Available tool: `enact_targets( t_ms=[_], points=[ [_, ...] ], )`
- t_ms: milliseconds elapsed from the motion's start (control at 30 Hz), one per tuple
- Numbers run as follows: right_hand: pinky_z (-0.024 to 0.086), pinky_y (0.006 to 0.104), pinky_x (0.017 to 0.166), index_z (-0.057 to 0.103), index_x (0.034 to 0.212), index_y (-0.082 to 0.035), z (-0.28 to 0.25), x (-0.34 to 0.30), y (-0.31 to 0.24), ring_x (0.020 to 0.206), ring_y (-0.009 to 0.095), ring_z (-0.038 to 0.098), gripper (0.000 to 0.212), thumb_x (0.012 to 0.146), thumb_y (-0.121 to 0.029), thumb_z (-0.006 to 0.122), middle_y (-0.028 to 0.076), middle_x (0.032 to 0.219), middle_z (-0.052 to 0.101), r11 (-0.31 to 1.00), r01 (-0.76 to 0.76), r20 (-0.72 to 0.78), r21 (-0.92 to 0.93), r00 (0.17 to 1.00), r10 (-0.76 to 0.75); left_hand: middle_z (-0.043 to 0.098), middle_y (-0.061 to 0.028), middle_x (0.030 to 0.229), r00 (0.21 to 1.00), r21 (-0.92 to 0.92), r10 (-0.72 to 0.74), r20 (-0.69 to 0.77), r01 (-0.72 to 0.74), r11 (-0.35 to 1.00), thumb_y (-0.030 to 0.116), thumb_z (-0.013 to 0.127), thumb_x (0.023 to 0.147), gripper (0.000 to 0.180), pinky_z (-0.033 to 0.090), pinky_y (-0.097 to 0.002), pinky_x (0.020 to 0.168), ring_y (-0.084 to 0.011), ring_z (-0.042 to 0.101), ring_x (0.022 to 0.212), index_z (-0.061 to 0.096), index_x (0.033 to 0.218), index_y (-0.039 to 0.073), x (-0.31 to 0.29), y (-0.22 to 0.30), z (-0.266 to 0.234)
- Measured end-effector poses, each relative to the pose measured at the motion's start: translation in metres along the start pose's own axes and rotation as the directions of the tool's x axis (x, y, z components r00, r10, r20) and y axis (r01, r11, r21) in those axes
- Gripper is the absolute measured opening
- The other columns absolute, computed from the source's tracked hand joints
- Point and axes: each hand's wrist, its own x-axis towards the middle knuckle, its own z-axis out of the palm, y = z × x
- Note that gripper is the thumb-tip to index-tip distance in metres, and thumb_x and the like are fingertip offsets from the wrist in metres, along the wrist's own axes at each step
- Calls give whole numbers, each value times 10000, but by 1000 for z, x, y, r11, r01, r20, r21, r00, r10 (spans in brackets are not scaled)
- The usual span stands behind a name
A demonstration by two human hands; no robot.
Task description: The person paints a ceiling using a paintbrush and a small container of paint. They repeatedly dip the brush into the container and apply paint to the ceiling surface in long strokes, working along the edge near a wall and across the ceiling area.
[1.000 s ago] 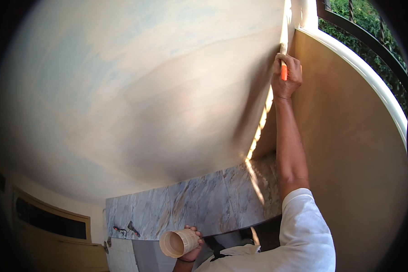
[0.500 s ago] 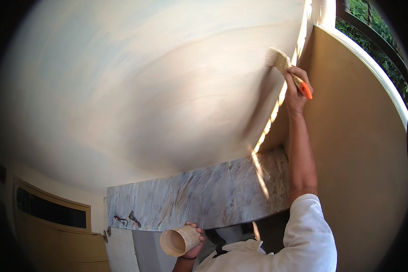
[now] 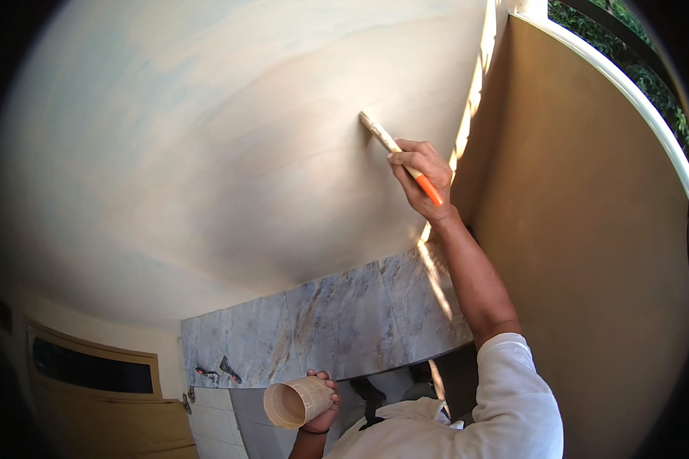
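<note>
From where I stand, the pale wall (image 3: 230,138) dominates, with the marble-patterned table (image 3: 337,325) beneath. The left hand (image 3: 326,407) has its fingers wrapped round a beige cup (image 3: 298,402), tilted sideways, presumably keeping its mouth accessible. The right hand (image 3: 425,176) has its fingers closed on an orange-ended brush (image 3: 381,135), tip seemingly touching the wall, gripped along the handle, presumably for control. A scraper (image 3: 230,370) lies on the table, well apart from the brush.

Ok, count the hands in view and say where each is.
2: the right hand, right of centre, gripping a brush at the wall; the left hand, low down, holding a cup that partly hides it.
</note>
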Motion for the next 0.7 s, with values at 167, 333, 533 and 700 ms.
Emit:
enact_targets(
  t_ms=[167, 333, 533, 700],
  points=[
    [559, 311, 932, 716, 973, 0, -104, 18, 102, 1013, 169, 685, 75, 909, 33, 737, 106, 1096, 732, 958, -275, -444, 82, 851, 282, 583, -83, 1361, 1000, 35, -23, 4, 23, 999, 361, 683, 951, 473, 485, -490, 1007, -303, 548, 1276, 601, 1370, 158, 5, -3, 7],
    [568, 333, 837, 745, 947, -70, -77, 21, 83, 958, 211, 693, 127, 855, 17, 760, 90, 1056, 733, 889, -338, -574, -308, 812, 110, 583, -78, 1369, 1000, 0, -1, -26, 1, 1000, 360, 681, 953, 465, 485, -488, 1014, -300, 546, 1277, 607, 1365, 157, -8, -4, -1],
    [567, 371, 785, 751, 959, -129, 27, -12, 12, 922, 273, 668, 231, 755, -26, 783, 98, 1034, 721, 946, 28, -38, -324, 998, -42, 580, -79, 1370, 998, -19, -36, -49, 35, 999, 359, 685, 951, 474, 486, -492, 1017, -305, 546, 1272, 607, 1370, 153, -2, -5, 1],
    [567, 360, 800, 732, 949, -85, -22, 3, 7, 936, 283, 698, 240, 770, 57, 803, 105, 1069, 732, 992, -43, -80, -118, 996, 33, 576, -82, 1372, 998, 15, -57, -2, 57, 998, 374, 700, 938, 501, 485, -496, 1019, -309, 547, 1271, 593, 1372, 147, 8, -6, 11]
  ],
)
